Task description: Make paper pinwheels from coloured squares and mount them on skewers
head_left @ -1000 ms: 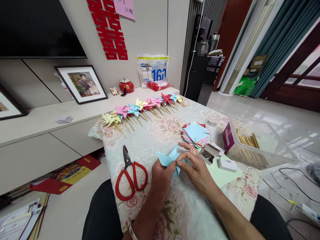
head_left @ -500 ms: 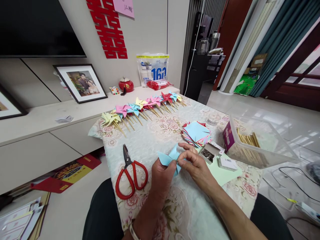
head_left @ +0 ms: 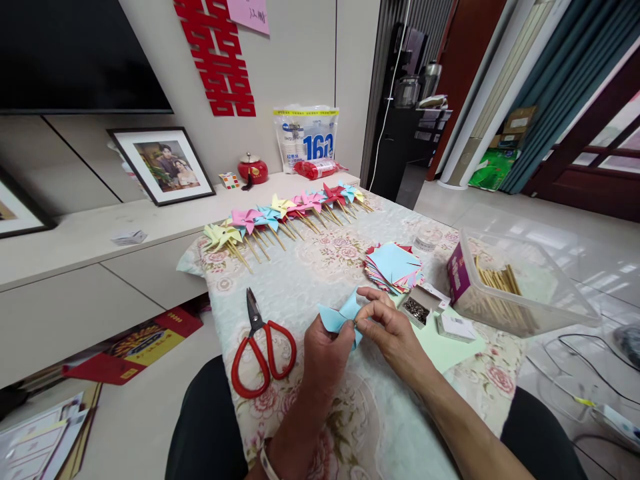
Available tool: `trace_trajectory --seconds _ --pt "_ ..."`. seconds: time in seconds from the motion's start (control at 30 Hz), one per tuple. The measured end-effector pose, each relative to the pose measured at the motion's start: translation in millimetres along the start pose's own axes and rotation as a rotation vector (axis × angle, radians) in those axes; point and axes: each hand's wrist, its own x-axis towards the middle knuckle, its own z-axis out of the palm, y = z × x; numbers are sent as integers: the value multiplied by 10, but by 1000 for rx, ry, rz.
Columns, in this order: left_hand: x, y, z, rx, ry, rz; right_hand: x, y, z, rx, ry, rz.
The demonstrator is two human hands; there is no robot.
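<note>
Left hand (head_left: 327, 353) and right hand (head_left: 393, 333) both pinched shut on blue paper pinwheel (head_left: 343, 313) (fingertips meeting at centre). Red scissors (head_left: 263, 353) just left of left hand; pin box (head_left: 415, 311) beside right.

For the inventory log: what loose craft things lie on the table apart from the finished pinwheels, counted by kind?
Scissors: 1
Stack of paper squares: 1
Small box of pins: 1
Clear tub of sticks: 1
Blue pinwheel in both hands: 1
Total: 5
</note>
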Motion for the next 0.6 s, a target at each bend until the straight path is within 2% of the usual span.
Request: trace_trajectory --seconds 0.3,0.6 --pt "20 -101 2 0 -14 25 -32 18 49 -28 56 10" --pt "16 -134 22 -50 -13 0 -32 14 58 10 16 43"
